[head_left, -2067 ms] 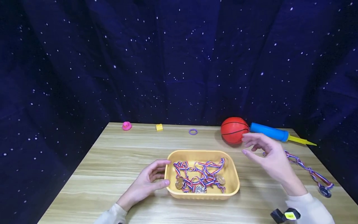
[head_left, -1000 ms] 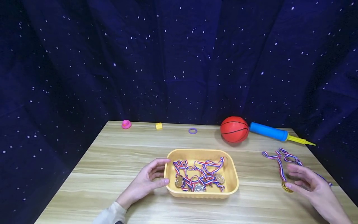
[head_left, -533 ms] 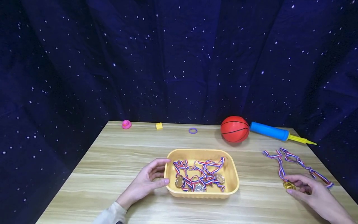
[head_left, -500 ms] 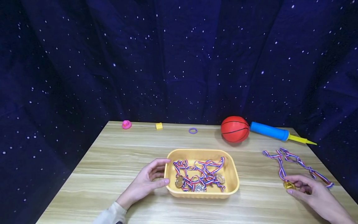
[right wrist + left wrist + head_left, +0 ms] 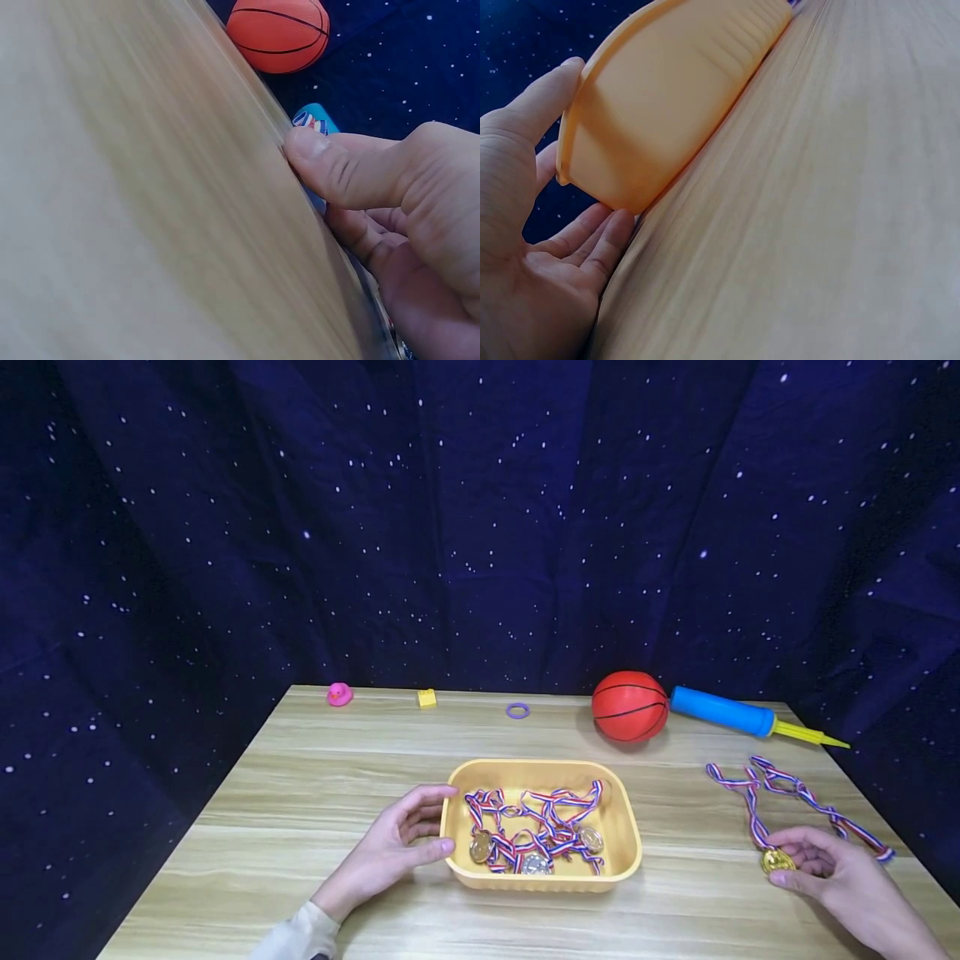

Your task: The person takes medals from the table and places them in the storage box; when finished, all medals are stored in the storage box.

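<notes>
While the left hand [image 5: 386,852] grips the left end of the yellow bin [image 5: 555,883], the right hand [image 5: 840,877] pinches the gold medal [image 5: 777,860] on the tabletop [image 5: 300,785] beyond its other end, apparently for a pick-up; lifting likely calls for keeping its ribbon [image 5: 753,814] clear of the neighbouring strip [image 5: 808,797]. No writing is legible.

Worktop [image 5: 360,777]: wood-grained, smooth, with a low sheen. Midway between its side edges, the tub [image 5: 543,883] looks like smooth plastic, its outer wall partly ribbed. Towards the right edge, the gold-coloured medal [image 5: 777,860] appears metallic and glossy; its ribbon [image 5: 753,814] is cloth. Along the back edge: basketball [image 5: 629,706], rubber-like and nearly matt; hand pump [image 5: 720,711], smooth plastic; toy brick [image 5: 427,699], plastic. Curtain [image 5: 480,527]: matt, creased cloth.
</notes>
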Action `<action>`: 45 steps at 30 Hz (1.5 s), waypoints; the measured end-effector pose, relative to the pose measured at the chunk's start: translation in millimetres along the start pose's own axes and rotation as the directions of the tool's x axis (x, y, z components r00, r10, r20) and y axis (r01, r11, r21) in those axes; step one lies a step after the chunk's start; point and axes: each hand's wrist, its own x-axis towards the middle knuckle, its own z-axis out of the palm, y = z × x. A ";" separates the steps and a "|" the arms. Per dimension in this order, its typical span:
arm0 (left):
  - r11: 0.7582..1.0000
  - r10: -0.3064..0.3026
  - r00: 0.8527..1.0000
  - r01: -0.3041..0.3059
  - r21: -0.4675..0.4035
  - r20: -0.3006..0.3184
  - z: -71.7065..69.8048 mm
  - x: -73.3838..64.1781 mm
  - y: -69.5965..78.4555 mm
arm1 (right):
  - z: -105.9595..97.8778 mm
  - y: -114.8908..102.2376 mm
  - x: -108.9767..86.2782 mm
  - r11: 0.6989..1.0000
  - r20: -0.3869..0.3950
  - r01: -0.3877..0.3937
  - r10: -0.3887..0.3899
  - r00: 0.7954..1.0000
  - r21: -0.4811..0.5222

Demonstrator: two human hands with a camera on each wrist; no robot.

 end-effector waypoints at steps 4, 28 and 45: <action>1.000 -0.002 1.000 0.002 -0.002 0.000 -0.1 0.6 -0.9 | 0.9 -1.4 0.4 0.999 -0.017 -0.026 0.026 1.000 -0.023; 1.000 0.007 1.000 -0.007 0.000 0.002 -1.4 0.6 -2.9 | 5.0 -51.5 14.4 0.956 -0.199 -0.042 0.103 0.975 0.289; 1.000 0.017 1.000 -0.017 -0.006 0.007 -1.1 0.7 -1.0 | -7.5 -100.9 57.1 0.886 -0.279 0.121 0.010 0.960 0.448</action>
